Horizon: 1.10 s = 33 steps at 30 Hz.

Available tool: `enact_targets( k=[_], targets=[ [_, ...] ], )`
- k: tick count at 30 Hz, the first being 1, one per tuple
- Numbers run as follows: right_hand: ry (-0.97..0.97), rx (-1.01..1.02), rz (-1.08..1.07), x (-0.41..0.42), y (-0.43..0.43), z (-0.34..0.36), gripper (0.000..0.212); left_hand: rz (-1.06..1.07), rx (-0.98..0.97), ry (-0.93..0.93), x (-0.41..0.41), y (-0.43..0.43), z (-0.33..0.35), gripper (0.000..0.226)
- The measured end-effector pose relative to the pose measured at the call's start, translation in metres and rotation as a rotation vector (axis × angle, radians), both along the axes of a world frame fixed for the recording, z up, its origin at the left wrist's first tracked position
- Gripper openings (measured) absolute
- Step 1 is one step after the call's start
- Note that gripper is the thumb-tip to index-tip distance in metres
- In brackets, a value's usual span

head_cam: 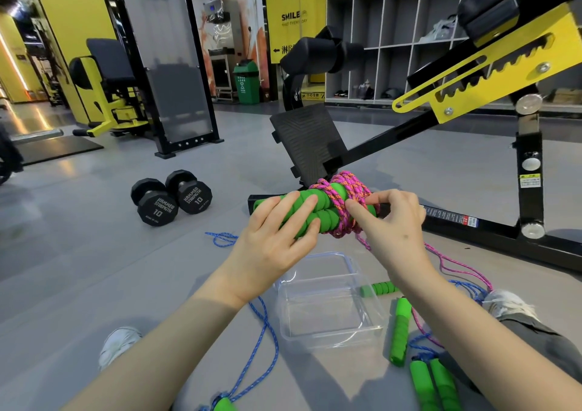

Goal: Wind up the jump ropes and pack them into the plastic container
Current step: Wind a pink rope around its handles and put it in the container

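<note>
My left hand [277,237] grips two green foam handles [318,212] held side by side above the floor. Pink cord [343,203] is wound in many turns around the handles' right half. My right hand [390,221] pinches that cord at the winding, index finger pointing at it. A loose pink tail [453,266] runs down to the floor on the right. Below my hands a clear plastic container [333,335] stands on the floor with nothing in it. More green handles [400,329] and a blue rope [261,344] lie around it.
Two black 10 dumbbells [171,198] lie on the grey floor to the left. A black and yellow bench frame [472,96] stands right behind my hands, its base bar [472,225] close by. My white shoes [118,344] sit at either side.
</note>
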State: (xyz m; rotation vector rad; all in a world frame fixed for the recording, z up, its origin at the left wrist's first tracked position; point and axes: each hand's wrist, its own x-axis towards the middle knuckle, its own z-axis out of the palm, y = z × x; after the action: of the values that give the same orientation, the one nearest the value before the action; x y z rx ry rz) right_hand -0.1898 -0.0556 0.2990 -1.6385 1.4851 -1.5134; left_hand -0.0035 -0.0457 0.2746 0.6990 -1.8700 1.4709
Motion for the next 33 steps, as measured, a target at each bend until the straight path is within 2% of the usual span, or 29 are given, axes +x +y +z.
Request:
enact_targets(
  k=[6, 9, 12, 15, 17, 23, 29, 31, 33],
  targets=[
    [0.043, 0.076, 0.076, -0.007, -0.002, 0.003, 0.029, 0.014, 0.000, -0.020, 0.004, 0.001, 0.001, 0.015],
    [-0.022, 0.090, 0.124, -0.008, -0.007, 0.003, 0.029, 0.008, -0.003, -0.012, 0.003, 0.002, 0.002, 0.014],
    [-0.034, 0.120, 0.161, -0.006, -0.011, -0.001, 0.040, 0.003, 0.000, -0.009, 0.001, 0.002, 0.000, 0.013],
    [-0.089, 0.114, 0.171, -0.003, -0.009, -0.001, 0.030, -0.006, 0.012, -0.003, -0.002, 0.001, -0.004, 0.014],
    [-0.081, 0.039, 0.115, -0.003, -0.004, 0.000, 0.020, -0.014, 0.018, 0.007, -0.005, 0.000, -0.005, 0.014],
    [0.101, -0.352, 0.031, -0.001, -0.004, -0.012, 0.009, -0.025, 0.022, 0.045, -0.003, -0.001, -0.002, 0.014],
    [0.466, -0.878, -0.099, -0.011, -0.021, -0.026, 0.014, -0.027, 0.004, 0.048, -0.002, -0.001, 0.000, 0.014],
    [0.502, -0.904, -0.043, -0.014, -0.024, -0.028, 0.018, -0.020, 0.008, 0.046, 0.000, 0.000, 0.000, 0.015],
    [0.405, -0.775, 0.050, -0.014, -0.020, -0.025, 0.020, -0.017, 0.009, 0.050, 0.002, 0.000, 0.001, 0.015]
  ],
)
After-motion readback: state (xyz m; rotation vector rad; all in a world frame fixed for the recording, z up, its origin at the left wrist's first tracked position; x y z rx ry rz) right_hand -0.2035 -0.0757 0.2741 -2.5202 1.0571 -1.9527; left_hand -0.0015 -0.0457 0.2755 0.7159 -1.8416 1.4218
